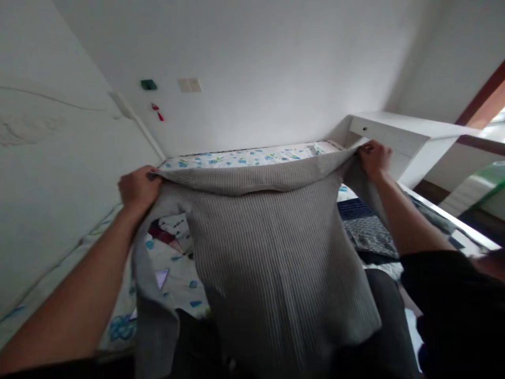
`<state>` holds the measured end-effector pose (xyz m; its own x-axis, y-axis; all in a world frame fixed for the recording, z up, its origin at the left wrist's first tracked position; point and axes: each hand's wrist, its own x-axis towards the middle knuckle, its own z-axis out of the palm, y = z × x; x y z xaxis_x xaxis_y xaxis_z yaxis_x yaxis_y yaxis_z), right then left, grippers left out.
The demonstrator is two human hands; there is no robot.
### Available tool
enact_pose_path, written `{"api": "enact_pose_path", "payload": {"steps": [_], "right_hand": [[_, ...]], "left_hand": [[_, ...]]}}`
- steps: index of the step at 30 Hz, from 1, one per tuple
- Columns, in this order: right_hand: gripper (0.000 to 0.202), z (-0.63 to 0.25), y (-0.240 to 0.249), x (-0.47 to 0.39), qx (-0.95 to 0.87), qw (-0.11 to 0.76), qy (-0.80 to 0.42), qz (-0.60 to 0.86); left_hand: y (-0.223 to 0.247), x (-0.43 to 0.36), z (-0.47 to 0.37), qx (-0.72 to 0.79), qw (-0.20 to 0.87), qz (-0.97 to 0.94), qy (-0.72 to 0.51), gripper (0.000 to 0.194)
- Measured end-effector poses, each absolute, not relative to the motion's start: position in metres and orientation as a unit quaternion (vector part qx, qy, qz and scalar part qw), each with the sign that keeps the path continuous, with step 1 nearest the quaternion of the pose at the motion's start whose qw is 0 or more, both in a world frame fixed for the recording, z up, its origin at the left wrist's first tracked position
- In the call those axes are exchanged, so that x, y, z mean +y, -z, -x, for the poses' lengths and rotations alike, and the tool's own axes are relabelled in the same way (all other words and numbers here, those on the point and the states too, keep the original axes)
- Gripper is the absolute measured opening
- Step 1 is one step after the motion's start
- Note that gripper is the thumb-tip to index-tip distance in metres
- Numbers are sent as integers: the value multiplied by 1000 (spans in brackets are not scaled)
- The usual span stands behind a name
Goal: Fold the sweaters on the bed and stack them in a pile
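A grey ribbed sweater (272, 247) hangs spread out in front of me, its collar edge stretched between my two hands. My left hand (140, 188) is closed on one shoulder of it, and a sleeve drops down below that hand. Over on the other side, my right hand (373, 158) pinches the opposite shoulder, with the second sleeve partly hidden behind my forearm. The sweater's body hangs down in front of my dark-trousered legs, and its lower end fades into shadow.
Behind the sweater is a bed with a white, blue-patterned sheet (177, 263). Dark folded clothes (366, 231) lie on the right, and a white and maroon garment (169, 231) on the left. A white cabinet (394, 137) stands at the back right against the wall.
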<state>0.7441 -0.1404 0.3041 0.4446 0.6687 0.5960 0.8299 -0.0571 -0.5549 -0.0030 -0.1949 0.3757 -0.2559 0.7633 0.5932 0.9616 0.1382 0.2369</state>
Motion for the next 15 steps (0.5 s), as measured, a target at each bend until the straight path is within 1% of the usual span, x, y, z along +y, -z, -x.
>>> {"api": "enact_pose_path", "payload": {"steps": [2,4,6,8,12,13,15], "right_hand": [[30,-709,-262,-122,-552,388,53,736],[38,-679,-215,-119,-583,331,18,742],[42,-655,-166,-128,-617,286,-27,733],[39,-639,-120,-146,-634,229,-106,731],[23,-623,-51,-197,-609,73,-339,713],[21,-622,-39,-210,-593,34,-388,705],[24,-620,-24,-230,-561,-25,-452,693]], "left_hand": [[-330,-177,-7,-750,154,605,218,42],[-280,-173,-9,-760,132,614,168,38],[-231,-179,-8,-761,95,625,145,37],[-187,-190,-11,-763,37,629,145,35],[-113,-223,-28,-771,-182,584,180,21],[-96,-233,-32,-768,-232,570,177,24],[-64,-256,-40,-750,-320,542,202,37]]}}
